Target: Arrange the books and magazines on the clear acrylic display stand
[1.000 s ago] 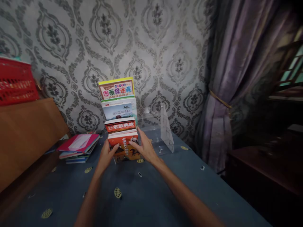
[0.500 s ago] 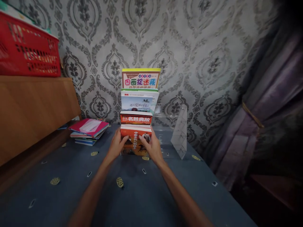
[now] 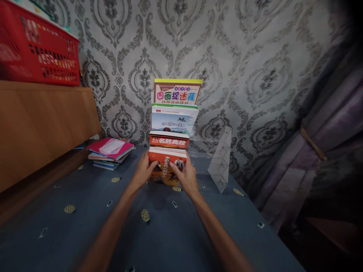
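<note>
Between both hands is an orange-red book [image 3: 167, 166] at the front, lowest tier of a clear tiered rack [image 3: 221, 160]. My left hand [image 3: 142, 170] grips its left edge, thumb across the cover. On the right edge, my right hand [image 3: 185, 174] does the same, fingers hidden behind. Rising in steps behind it are a red book [image 3: 169, 141], a white-and-blue book [image 3: 171, 122] and a yellow-topped book [image 3: 178, 92]. These all fill the rack's left part; its right part shows transparent tiers and a zigzag side panel.
A stack of books with a pink cover [image 3: 113, 149] lies to the left. Further left, a red basket [image 3: 53, 53] stands on a wooden cabinet [image 3: 45, 124]. The dark blue tablecloth [image 3: 113, 234] reaches to the patterned wall, and a tied curtain [image 3: 306, 158] hangs at the right.
The view has shifted slightly, so everything sits a little further right. Both hands stay on the orange-red book, whose place in the rack looks the same.
</note>
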Available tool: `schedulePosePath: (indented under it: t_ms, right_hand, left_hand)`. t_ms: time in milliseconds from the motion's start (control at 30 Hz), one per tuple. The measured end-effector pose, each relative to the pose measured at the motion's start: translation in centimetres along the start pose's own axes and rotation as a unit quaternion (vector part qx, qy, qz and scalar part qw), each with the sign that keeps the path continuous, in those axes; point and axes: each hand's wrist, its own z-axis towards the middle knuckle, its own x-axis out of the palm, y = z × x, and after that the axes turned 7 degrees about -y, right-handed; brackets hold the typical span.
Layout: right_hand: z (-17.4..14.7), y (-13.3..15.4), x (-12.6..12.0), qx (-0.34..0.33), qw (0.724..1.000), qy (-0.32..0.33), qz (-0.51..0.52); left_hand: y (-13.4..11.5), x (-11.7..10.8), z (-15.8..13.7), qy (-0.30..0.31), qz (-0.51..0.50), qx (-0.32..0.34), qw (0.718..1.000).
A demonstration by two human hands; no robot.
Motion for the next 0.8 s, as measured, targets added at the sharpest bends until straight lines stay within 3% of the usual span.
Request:
schedulePosePath:
  t_ms: [400,567,800]
  right_hand:
    - [-0.25,-0.11,0.30,0.001,1.000,-0.003,0.027]
    - [-0.22,-0.49,0.52,-0.011,0.999,-0.014,0.034]
    - [-0.15,-0.57,0.35,0.027,0.999,-0.013,0.034]
  left_hand:
    - [0.64,-0.01,0.05,-0.002,-0.044,-0.034,0.998]
    - [0.50,0.08,0.13,-0.003,-0.050,-0.013,0.999]
    - [0.42,-0.80,0.15,0.017,-0.082,-0.046,0.995]
